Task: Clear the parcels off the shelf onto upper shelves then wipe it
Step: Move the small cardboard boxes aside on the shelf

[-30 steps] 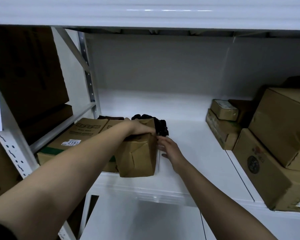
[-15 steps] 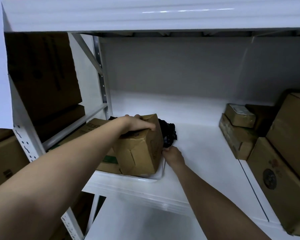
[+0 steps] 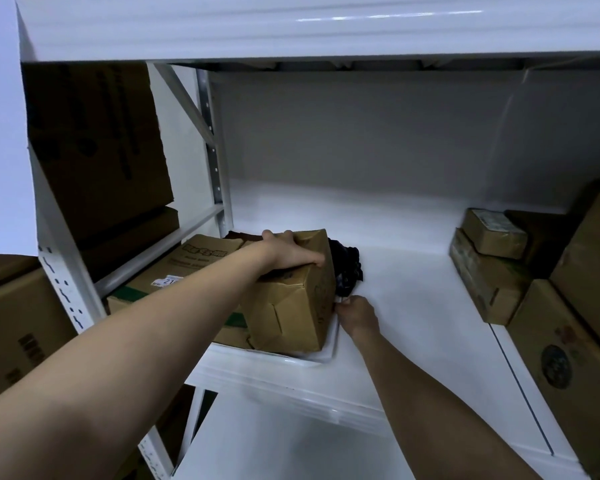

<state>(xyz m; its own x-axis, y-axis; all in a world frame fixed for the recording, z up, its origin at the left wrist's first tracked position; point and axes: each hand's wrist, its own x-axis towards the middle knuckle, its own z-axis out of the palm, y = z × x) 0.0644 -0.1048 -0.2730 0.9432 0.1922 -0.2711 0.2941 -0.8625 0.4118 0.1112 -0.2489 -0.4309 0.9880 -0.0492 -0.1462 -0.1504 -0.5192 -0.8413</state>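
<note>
A brown cardboard parcel (image 3: 291,296) sits tilted at the near left of the white shelf (image 3: 413,306), partly over a flat box (image 3: 177,271). The left hand (image 3: 284,252) lies over its top, fingers (image 3: 312,261) curled round the upper edge, gripping it. The right hand (image 3: 357,315) is at the parcel's lower right side, touching it; its fingers are hidden, so its grip cannot be told. Dark cloth (image 3: 347,271) lies just behind.
</note>
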